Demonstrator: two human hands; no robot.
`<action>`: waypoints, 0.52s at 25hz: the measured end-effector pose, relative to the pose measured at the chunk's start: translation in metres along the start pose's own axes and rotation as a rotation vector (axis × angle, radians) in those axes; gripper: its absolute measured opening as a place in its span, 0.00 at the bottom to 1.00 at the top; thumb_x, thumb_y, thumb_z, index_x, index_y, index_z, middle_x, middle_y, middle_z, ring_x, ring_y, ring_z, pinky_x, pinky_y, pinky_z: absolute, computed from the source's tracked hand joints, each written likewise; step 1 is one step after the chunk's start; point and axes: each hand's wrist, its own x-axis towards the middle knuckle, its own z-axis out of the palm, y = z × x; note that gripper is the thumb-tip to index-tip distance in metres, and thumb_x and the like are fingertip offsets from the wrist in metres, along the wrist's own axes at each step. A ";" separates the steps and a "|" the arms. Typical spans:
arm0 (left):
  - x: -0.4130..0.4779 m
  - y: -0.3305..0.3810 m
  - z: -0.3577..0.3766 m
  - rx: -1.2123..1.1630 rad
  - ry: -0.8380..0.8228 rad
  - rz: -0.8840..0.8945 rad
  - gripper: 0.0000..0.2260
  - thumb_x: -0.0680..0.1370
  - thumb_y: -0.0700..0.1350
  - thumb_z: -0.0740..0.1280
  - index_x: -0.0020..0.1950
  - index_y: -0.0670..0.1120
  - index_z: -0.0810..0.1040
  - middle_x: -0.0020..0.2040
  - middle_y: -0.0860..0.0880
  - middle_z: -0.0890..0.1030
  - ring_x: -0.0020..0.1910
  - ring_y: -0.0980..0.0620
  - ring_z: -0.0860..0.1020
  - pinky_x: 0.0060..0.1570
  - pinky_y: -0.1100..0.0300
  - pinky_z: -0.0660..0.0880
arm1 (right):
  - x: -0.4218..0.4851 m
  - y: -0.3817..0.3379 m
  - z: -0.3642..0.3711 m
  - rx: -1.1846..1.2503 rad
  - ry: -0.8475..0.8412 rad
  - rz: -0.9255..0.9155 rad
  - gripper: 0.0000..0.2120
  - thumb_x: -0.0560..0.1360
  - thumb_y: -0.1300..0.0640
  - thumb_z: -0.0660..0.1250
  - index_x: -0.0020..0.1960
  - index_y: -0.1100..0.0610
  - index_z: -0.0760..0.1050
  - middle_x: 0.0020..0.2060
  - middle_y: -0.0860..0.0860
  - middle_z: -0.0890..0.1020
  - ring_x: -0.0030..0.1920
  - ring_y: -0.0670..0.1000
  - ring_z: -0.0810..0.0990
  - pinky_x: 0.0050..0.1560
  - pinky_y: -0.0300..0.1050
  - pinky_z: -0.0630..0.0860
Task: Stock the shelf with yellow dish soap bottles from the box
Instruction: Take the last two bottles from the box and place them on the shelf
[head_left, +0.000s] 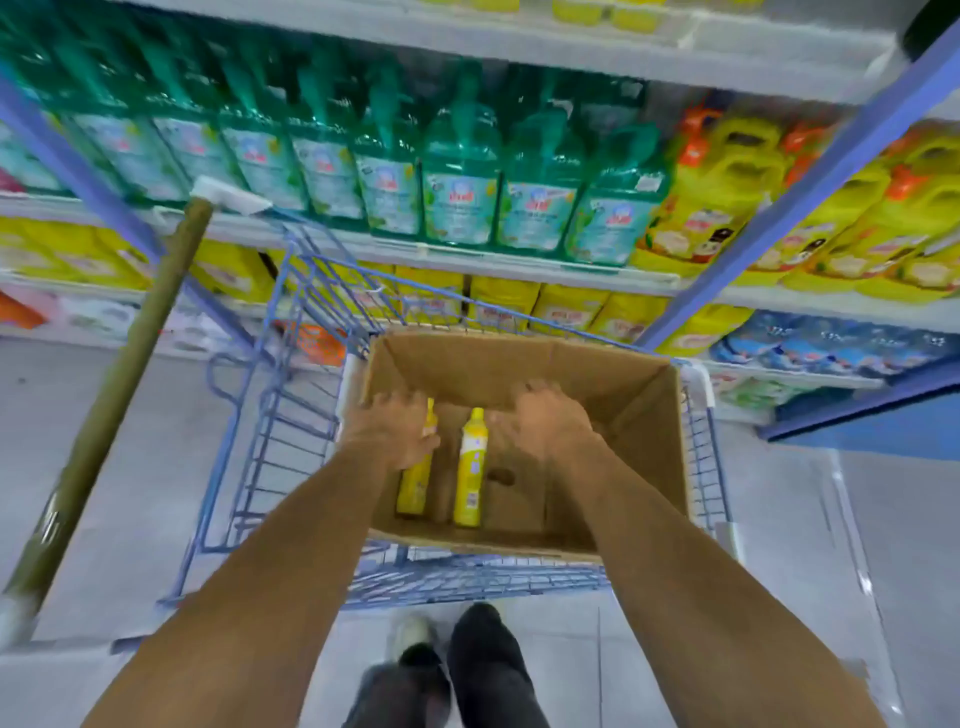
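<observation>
An open cardboard box (644, 431) sits in a blue wire cart (291, 415) in front of me. Two yellow dish soap bottles lie on its floor. My left hand (395, 431) is inside the box, curled around the left yellow bottle (414, 488) near its neck. The second yellow bottle (469, 470) lies free beside it. My right hand (550, 423) reaches into the box to the right of that bottle, fingers spread and blurred, with nothing seen in it. The shelf (519, 260) behind the cart carries green and yellow bottles.
A wooden broom handle (119, 395) leans across the left side, its head against the shelf edge. Blue shelf uprights (810, 192) slant at left and right. Large yellow jugs (727, 192) fill the right shelf. My shoes (457, 654) stand on grey floor behind the cart.
</observation>
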 end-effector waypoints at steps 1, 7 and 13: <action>0.011 -0.002 0.017 -0.011 -0.035 -0.003 0.29 0.78 0.62 0.63 0.71 0.46 0.66 0.70 0.40 0.72 0.70 0.37 0.70 0.67 0.45 0.70 | 0.013 0.005 0.015 0.004 -0.030 0.006 0.26 0.81 0.38 0.59 0.69 0.56 0.72 0.66 0.59 0.73 0.70 0.62 0.70 0.64 0.58 0.74; 0.118 -0.014 0.106 -0.130 -0.217 -0.030 0.29 0.78 0.60 0.65 0.72 0.44 0.65 0.69 0.38 0.74 0.69 0.36 0.71 0.64 0.46 0.72 | 0.106 0.020 0.117 0.073 -0.171 0.076 0.29 0.80 0.38 0.59 0.72 0.56 0.69 0.70 0.59 0.71 0.72 0.63 0.68 0.66 0.57 0.71; 0.218 -0.018 0.156 -0.224 -0.158 -0.078 0.25 0.79 0.57 0.66 0.68 0.39 0.73 0.68 0.37 0.75 0.69 0.38 0.72 0.63 0.51 0.71 | 0.179 0.022 0.203 0.128 -0.189 0.093 0.31 0.80 0.37 0.60 0.72 0.60 0.68 0.69 0.60 0.73 0.70 0.62 0.70 0.66 0.57 0.73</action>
